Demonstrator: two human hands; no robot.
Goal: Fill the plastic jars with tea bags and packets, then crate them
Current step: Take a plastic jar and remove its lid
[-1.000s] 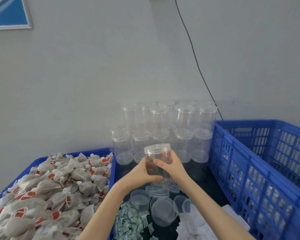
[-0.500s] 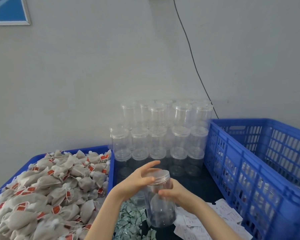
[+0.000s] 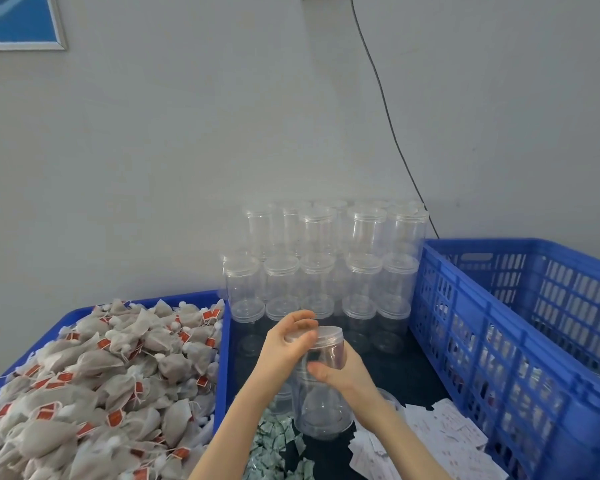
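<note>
A clear plastic jar (image 3: 321, 386) stands upright on the dark tabletop (image 3: 420, 372). The left hand (image 3: 284, 344) curls its fingers round the jar's clear lid (image 3: 321, 333); the right hand (image 3: 343, 374) wraps the jar's body just below. Left of the jar, a blue tray (image 3: 224, 341) is heaped with tea bags (image 3: 94, 382) bearing red tags whose print is too small to read. In front of the jar lie small green-and-white packets (image 3: 274, 445) and white printed slips (image 3: 444, 434), writing illegible. Behind the jar stand stacked empty lidded jars (image 3: 326, 265). Right of the jar is a blue slatted crate (image 3: 499, 341).
</note>
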